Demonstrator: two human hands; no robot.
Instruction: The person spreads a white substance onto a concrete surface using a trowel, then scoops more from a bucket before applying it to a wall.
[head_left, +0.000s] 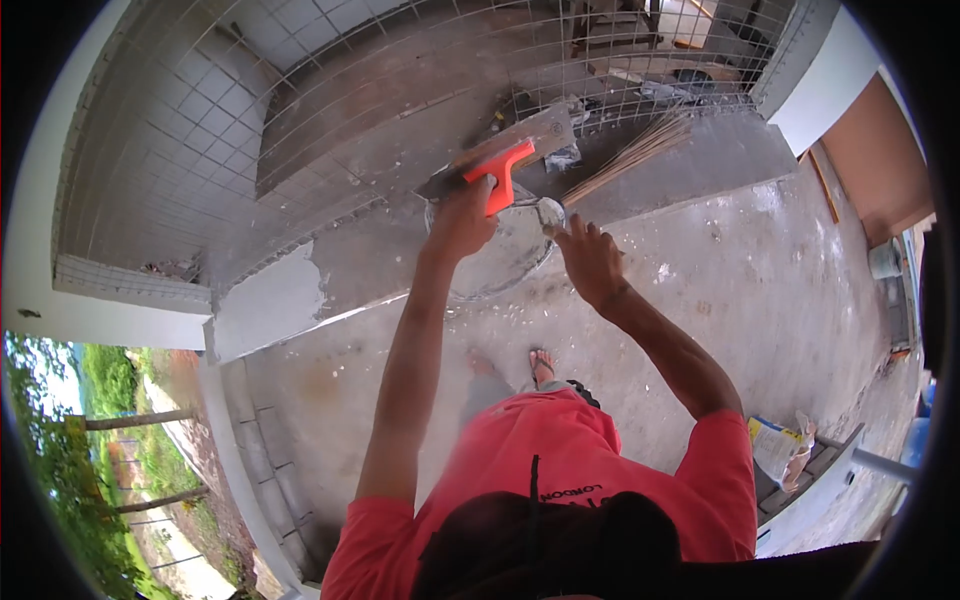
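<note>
My left hand [465, 222] grips the orange handle of a plastering trowel [545, 132], whose long flat metal blade is raised over a round tub [497, 290]. Pale wet-looking plaster lies in the tub. To the right of it, my right hand [592, 258] has its fingers closed on a small plaster-smeared hand tool [549, 212]. That tool's head is at the tub's right rim, close to the trowel's blade; its handle is mostly hidden by my fingers.
Wire mesh [200, 150] stretches across the opening ahead, above a low ledge [720, 160]. Thin sticks [635, 155] lie in a bundle on the ledge. White plaster [268, 300] coats part of the ledge's front. A printed bag [775, 447] sits behind at right, by grey blocks.
</note>
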